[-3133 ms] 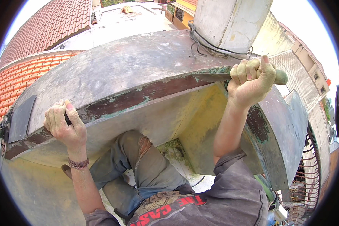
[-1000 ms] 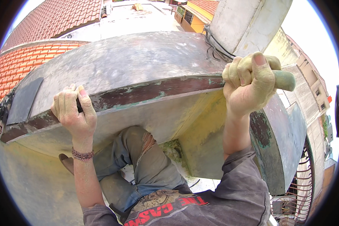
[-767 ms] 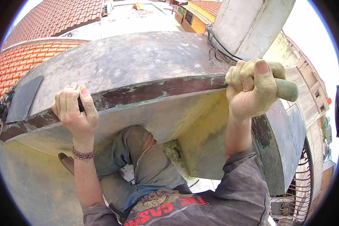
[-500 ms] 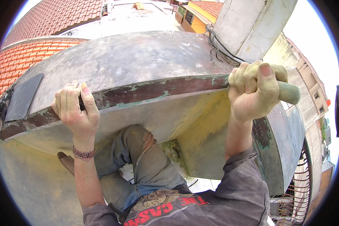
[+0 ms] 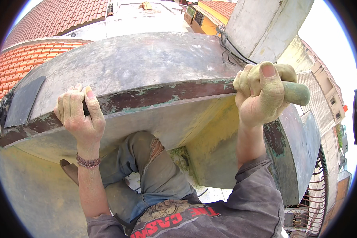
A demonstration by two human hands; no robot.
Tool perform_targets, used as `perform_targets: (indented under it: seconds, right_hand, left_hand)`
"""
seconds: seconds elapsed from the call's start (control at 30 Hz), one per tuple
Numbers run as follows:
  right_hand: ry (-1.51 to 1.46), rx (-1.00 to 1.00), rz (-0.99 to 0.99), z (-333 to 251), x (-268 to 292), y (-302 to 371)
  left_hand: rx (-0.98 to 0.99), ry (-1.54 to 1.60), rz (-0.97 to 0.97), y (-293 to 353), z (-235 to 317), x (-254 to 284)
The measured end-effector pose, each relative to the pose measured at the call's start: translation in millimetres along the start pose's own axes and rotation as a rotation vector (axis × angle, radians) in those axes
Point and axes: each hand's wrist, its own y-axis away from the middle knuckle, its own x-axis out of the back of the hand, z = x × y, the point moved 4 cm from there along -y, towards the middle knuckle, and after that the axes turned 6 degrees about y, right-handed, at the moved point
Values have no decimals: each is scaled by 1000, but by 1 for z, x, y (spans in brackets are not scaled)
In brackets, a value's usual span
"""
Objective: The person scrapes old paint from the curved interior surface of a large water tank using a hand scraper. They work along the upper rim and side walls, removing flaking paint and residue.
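Since half a second ago, the right hand [image 5: 261, 93] and the tool's rounded, dull-green handle [image 5: 298, 93] have shifted slightly left along the curved ledge's front edge; the left hand [image 5: 79, 115] has stayed put.

Nearest is a dark grey cloth shirt [image 5: 242, 210] with red print, then faded, dirt-stained jeans [image 5: 158, 170], ripped at the knee. A beaded bracelet [image 5: 88, 162] circles the left wrist. The left hand, dusty and curled, is at the left part of the ledge's front edge; something dark shows between thumb and fingers, but whether it is gripped cannot be told. Toward the edge's right end, the right hand, caked in pale powder, is clenched around the handle, which juts out to the right.

The ledge [image 5: 146, 55] has a smooth, mottled grey top and a narrow front band of flaking brown and green paint. A flat dark panel [image 5: 25, 102] lies near its left end. Beyond its far edge, black cables [image 5: 235, 51] loop at a square, pale column [image 5: 267, 29]. Farther off are ridged orange tiles [image 5: 31, 63] and a red tiled roof [image 5: 63, 20].
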Motion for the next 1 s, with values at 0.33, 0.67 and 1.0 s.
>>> perform_targets:
  seconds: [0.33,0.67,1.0]
  right_hand:
    - [-205,-39,-69,1,6,-4]
    - [-89,-36,-65,3,-1,5]
    - [-151,-56,-97,-4,-2,-5]
  left_hand:
    - [16,4,-15,0,0,0]
    - [8,4,0,0,0,-1]
    - [10,6,0,0,-1,0]
